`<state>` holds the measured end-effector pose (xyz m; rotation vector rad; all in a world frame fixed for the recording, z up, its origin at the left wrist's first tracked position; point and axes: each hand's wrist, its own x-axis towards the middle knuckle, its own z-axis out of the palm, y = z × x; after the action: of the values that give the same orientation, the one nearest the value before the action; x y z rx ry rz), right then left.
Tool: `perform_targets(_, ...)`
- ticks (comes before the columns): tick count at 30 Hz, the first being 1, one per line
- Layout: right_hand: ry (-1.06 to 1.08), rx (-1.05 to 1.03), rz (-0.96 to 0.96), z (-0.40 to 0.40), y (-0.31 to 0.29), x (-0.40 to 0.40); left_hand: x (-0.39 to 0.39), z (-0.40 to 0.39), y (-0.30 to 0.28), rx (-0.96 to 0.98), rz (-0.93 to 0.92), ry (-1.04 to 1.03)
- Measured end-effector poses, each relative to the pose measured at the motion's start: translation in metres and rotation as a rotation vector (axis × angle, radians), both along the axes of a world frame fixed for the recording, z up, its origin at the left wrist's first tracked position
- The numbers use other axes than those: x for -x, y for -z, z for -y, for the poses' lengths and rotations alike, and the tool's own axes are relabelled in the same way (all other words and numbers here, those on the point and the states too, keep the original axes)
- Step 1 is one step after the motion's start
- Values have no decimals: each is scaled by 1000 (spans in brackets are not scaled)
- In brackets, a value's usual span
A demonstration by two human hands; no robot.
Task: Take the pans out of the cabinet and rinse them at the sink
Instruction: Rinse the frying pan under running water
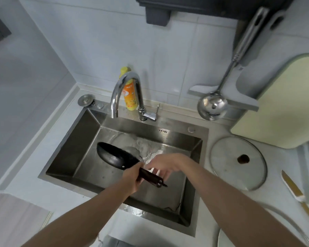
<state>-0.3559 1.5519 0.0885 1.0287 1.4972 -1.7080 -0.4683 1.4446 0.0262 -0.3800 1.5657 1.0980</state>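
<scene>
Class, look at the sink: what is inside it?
Inside the sink: a black pan, held tilted by the left hand, and splashing water. The arms cover part of the floor; no drain shows.

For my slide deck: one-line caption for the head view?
Left hand grips black pan over the sink; right hand open nearby.

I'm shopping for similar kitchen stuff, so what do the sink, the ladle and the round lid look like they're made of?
Sink: brushed stainless steel, judging by its dull grey sheen. Ladle: polished steel, mirror-bright bowl. Round lid: apparently clear glass with a dark knob, as the counter shows through.
</scene>
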Motion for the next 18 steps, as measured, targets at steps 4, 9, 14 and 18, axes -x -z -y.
perform_targets(4,197,158,-119,37,-6,-23,-11,-7,-7,142,-214,46)
perform_targets(9,361,207,-129,33,-12,-59,-38,-18,-22,139,-332,67)
perform_targets(14,366,266,-109,29,-8,-91,-71,-19,-29,146,-300,157)
perform_targets(18,382,122,-145,28,-12,-111,-84,-21,-30,154,-241,195)
